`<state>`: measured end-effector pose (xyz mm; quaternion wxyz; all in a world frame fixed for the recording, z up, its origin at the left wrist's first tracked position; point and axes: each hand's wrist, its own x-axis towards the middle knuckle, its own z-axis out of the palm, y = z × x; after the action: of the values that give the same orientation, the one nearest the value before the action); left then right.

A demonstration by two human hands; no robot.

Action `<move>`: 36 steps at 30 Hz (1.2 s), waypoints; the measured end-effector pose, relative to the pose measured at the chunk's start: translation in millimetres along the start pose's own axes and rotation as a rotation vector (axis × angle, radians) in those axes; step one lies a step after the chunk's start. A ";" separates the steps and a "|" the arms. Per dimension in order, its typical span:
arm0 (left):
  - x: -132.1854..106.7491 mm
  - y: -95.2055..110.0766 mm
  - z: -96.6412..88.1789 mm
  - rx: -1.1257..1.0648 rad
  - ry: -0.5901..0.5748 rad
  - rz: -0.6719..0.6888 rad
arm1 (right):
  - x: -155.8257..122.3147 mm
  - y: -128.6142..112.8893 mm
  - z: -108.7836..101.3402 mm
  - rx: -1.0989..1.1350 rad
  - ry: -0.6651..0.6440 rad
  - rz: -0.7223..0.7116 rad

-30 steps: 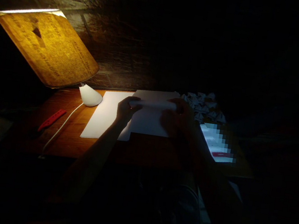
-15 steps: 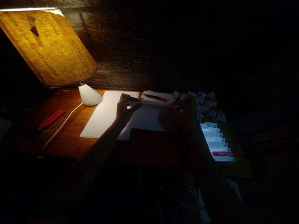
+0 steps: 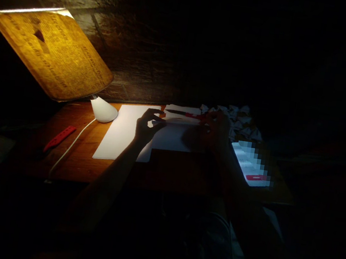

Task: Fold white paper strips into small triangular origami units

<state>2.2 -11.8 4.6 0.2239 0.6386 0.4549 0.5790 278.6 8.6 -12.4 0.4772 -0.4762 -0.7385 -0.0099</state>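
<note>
A white sheet of paper point(image 3: 175, 137) lies in front of me on the wooden desk, its far edge between my hands. My left hand point(image 3: 148, 127) is at the sheet's far left corner, with thumb and forefinger apart and the thumb close to the edge. At the right end is my right hand point(image 3: 218, 131), in deep shadow, its fingers bent near the sheet and a red handle. That handle belongs to a knife point(image 3: 177, 112) with a dark blade, which rests on a small stack of paper point(image 3: 182, 108). What the right fingers grip, if anything, is hidden by darkness.
More white sheets point(image 3: 117, 132) lie at the left under a lamp point(image 3: 103, 110) with a yellow printed shade. Its cord crosses the desk point(image 3: 81, 163) beside a red object point(image 3: 59, 139). Several folded white paper pieces point(image 3: 240, 122) and a lit phone point(image 3: 247, 165) are on the right.
The sheet's far edge has come down and nearer, uncovering more of the red knife handle. My left thumb and fingers have spread apart. The right hand has shifted slightly.
</note>
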 end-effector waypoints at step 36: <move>-13.9 17.1 15.4 -0.030 -0.270 0.155 | -1.8 -49.1 0.8 0.196 -0.300 -0.263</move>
<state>23.4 -28.1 7.6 0.2471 0.7403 0.3615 0.5101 243.2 -19.1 7.5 0.4005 -0.3231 -0.8545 0.0708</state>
